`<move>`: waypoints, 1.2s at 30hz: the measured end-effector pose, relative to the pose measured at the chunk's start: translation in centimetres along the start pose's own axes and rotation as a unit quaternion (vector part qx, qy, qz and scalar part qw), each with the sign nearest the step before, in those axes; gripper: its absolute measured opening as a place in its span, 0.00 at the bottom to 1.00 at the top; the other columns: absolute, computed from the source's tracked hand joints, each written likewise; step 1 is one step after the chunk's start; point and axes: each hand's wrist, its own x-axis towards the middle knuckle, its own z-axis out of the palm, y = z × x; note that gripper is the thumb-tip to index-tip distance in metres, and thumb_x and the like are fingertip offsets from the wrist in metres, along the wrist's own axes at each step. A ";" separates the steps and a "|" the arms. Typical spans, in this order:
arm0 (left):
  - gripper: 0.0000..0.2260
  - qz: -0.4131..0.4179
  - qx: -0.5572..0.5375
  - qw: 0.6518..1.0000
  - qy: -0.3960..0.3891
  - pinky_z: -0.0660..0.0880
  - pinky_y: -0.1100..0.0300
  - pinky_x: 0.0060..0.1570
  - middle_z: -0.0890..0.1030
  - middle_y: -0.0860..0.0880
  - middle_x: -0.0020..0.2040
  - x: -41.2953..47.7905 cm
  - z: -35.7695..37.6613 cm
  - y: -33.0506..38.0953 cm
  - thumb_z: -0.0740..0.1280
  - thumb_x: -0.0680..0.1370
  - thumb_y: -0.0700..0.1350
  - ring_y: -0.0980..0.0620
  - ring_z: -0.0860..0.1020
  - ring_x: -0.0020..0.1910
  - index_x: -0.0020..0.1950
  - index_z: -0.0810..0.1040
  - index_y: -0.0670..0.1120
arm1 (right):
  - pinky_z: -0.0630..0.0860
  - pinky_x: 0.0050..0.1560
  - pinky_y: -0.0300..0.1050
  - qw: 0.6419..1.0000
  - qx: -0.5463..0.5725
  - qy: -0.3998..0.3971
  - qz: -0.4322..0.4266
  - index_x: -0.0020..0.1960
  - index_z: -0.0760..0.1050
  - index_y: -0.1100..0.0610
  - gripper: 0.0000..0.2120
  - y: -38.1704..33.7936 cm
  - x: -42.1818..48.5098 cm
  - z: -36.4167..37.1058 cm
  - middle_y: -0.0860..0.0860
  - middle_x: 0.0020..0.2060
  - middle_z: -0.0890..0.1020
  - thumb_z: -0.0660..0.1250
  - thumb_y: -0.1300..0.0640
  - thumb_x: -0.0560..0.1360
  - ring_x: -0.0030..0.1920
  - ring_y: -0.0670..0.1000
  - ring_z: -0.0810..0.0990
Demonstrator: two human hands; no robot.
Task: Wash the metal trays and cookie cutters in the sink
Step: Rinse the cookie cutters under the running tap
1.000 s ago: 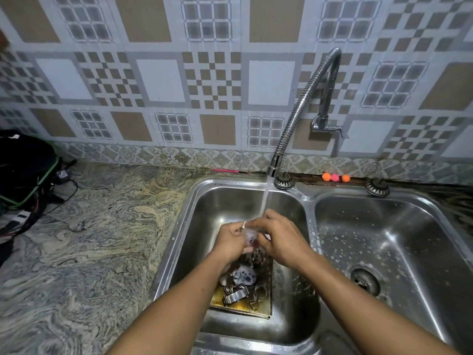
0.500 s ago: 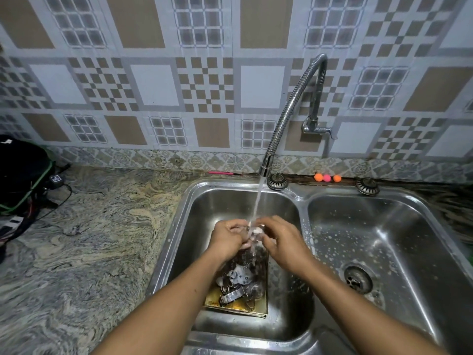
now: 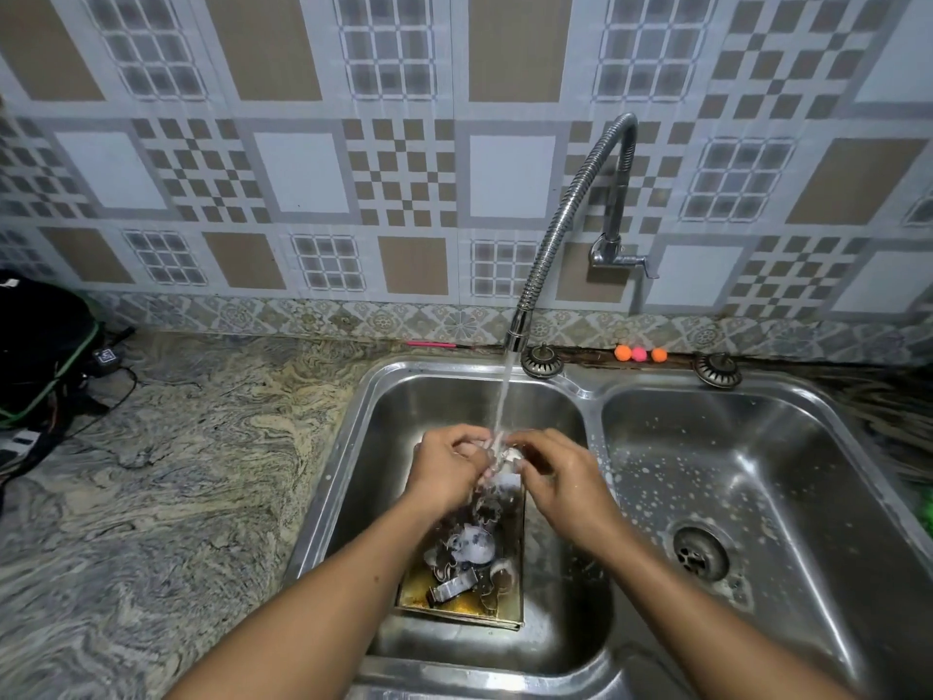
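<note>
The cutter (image 3: 506, 454) being washed sits dead centre of the frame, right under the stream (image 3: 501, 401) and over the left basin (image 3: 444, 396). The left hand (image 3: 444, 472) and right hand (image 3: 568, 479) pinch it from either side, fingers curled in and tips almost meeting.

Tbh "cutter" is my guess from the task. All that shows is a small pale shiny bit between the fingers with water breaking over it, so the shape's unreadable.

Handling-wise I'd expect thin sheet metal: very light, stiff enough but easy to squash out of shape, and slick when wet. One edge is probably sharp, so hold it by the flat side walls and don't squeeze hard.

Just below the hands, lower centre, the tray (image 3: 511, 616) lies on the basin floor, yellowish and stained, with a pile (image 3: 469, 553) of more cutters in it. They're tangled, so I can't count them, and the hands hide the tray's far end. It's probably light and slippery too, so I'd grab it by a rim.

Further out:
- The tap (image 3: 570, 209) curves down from the upper right.
- The right basin (image 3: 787, 447) is flecked with suds around the drain (image 3: 699, 553).
- Three little balls (image 3: 638, 353) sit on the ledge behind the sink.
- A black bag (image 3: 40, 336) is cut off at the left edge of the frame.
</note>
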 end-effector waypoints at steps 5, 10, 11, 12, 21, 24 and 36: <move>0.07 -0.028 0.004 0.998 -0.054 0.78 0.49 0.41 0.87 0.42 0.39 0.2 2.8 0.7 0.75 0.74 0.38 0.47 0.81 0.35 0.47 0.85 0.50 | 0.80 0.50 0.42 0.991 0.090 0.007 0.093 0.56 0.81 0.41 0.15 2.8 -0.4 -3.0 0.42 0.46 0.83 0.71 0.59 0.76 0.46 0.41 0.81; 0.06 -0.075 0.020 0.994 -0.076 0.83 0.49 0.50 0.87 0.43 0.44 -0.6 7.8 0.5 0.79 0.72 0.42 0.45 0.85 0.40 0.46 0.85 0.49 | 0.80 0.41 0.47 0.962 0.151 0.041 0.224 0.48 0.83 0.38 0.21 9.2 -3.0 -6.9 0.45 0.38 0.85 0.69 0.66 0.76 0.38 0.49 0.81; 0.05 -0.086 0.030 0.993 -0.071 0.83 0.46 0.53 0.87 0.44 0.43 -0.7 9.3 -0.1 0.79 0.71 0.43 0.44 0.85 0.41 0.45 0.86 0.48 | 0.78 0.39 0.43 0.954 0.154 0.054 0.250 0.48 0.84 0.41 0.20 10.5 -3.9 -7.8 0.47 0.36 0.84 0.69 0.68 0.76 0.36 0.48 0.80; 0.04 -0.094 0.045 0.992 -0.071 0.83 0.48 0.53 0.87 0.45 0.43 -0.9 10.9 -0.8 0.78 0.71 0.44 0.45 0.85 0.42 0.45 0.87 0.48 | 0.77 0.36 0.39 0.946 0.147 0.061 0.281 0.48 0.84 0.46 0.18 12.0 -4.9 -8.5 0.47 0.34 0.84 0.68 0.69 0.76 0.33 0.46 0.80; 0.22 0.049 0.316 0.945 -0.067 0.75 0.56 0.60 0.79 0.49 0.65 -7.2 19.8 -2.0 0.67 0.80 0.48 0.48 0.79 0.61 0.74 0.71 0.59 | 0.72 0.25 0.36 0.896 0.047 -0.121 0.425 0.39 0.76 0.59 0.14 19.5 -11.6 -9.2 0.55 0.32 0.77 0.61 0.72 0.79 0.22 0.44 0.75; 0.22 0.066 0.325 0.941 -0.062 0.74 0.59 0.56 0.80 0.48 0.61 -6.9 19.7 -2.7 0.67 0.80 0.51 0.49 0.78 0.54 0.74 0.70 0.60 | 0.78 0.45 0.40 0.872 -0.005 -0.228 0.433 0.36 0.69 0.46 0.17 21.7 -12.5 -7.0 0.51 0.41 0.77 0.65 0.62 0.79 0.38 0.49 0.76; 0.20 -0.041 0.304 0.948 -0.088 0.76 0.61 0.51 0.85 0.47 0.56 -4.2 10.8 -5.3 0.67 0.81 0.53 0.52 0.82 0.49 0.73 0.74 0.52 | 0.76 0.40 0.42 0.937 0.008 -0.060 0.345 0.41 0.77 0.51 0.04 15.8 -5.5 -5.8 0.51 0.37 0.83 0.65 0.57 0.73 0.39 0.54 0.80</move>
